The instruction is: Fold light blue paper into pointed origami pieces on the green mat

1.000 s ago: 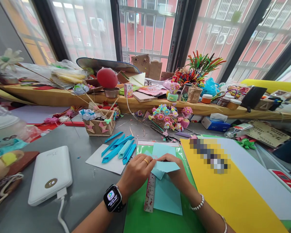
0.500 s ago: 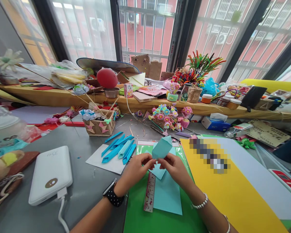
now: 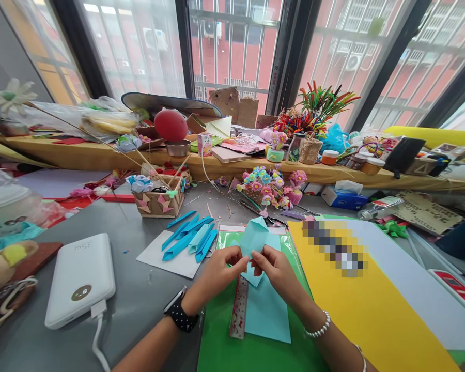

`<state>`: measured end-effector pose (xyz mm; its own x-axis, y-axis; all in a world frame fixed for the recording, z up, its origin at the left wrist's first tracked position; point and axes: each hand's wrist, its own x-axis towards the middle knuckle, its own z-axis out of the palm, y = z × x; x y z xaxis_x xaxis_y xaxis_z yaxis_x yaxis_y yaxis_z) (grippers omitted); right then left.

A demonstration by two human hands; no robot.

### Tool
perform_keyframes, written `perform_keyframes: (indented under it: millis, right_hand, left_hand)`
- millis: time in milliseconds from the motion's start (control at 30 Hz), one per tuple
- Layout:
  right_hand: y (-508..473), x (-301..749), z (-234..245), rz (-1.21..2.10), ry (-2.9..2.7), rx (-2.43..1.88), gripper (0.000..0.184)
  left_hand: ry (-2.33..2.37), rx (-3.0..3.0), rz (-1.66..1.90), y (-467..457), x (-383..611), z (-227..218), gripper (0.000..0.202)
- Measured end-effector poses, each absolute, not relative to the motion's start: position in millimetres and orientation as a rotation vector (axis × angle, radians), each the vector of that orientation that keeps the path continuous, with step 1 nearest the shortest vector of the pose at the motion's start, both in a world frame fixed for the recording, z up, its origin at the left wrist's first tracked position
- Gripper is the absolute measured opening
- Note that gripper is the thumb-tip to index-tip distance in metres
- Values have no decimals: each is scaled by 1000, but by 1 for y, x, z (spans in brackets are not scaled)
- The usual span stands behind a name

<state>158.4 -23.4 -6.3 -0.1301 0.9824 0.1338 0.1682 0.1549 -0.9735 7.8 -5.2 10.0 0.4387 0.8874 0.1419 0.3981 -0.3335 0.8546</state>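
My left hand point(image 3: 219, 271) and my right hand point(image 3: 276, 268) pinch a small light-blue folded paper point(image 3: 253, 235) between them, lifted a little above the table. Under the hands lie a light-blue sheet point(image 3: 266, 312), a patterned ruler point(image 3: 239, 307) and a green sheet point(image 3: 232, 351). A black smartwatch is on my left wrist, a bead bracelet on my right. To the left, several folded blue paper strips point(image 3: 189, 238) rest on a white sheet point(image 3: 166, 258).
A white power bank point(image 3: 79, 279) with a cable lies at the left. A yellow sheet point(image 3: 360, 305) and a white sheet spread to the right. A small basket point(image 3: 158, 199), paper flowers point(image 3: 265, 186) and craft clutter crowd the far side and the wooden sill.
Both hands lifted the folded light-blue paper off the sheet and turned it upright; my left wrist rolled so the watch face points away.
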Motion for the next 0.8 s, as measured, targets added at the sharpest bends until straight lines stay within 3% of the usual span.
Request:
perform_keyframes:
  millis: [167, 467, 800]
  right_hand:
    - [-22, 165, -5, 1098, -1686, -1173, 27]
    - [-22, 164, -2, 1009, -1479, -1161, 21]
    - [-25, 164, 4, 959, -1553, -1161, 21]
  left_hand:
    - [1139, 1859, 850, -5, 8, 8, 29]
    - [939, 1447, 783, 1, 7, 1, 27]
    - [925, 1560, 846, -4, 9, 4, 25]
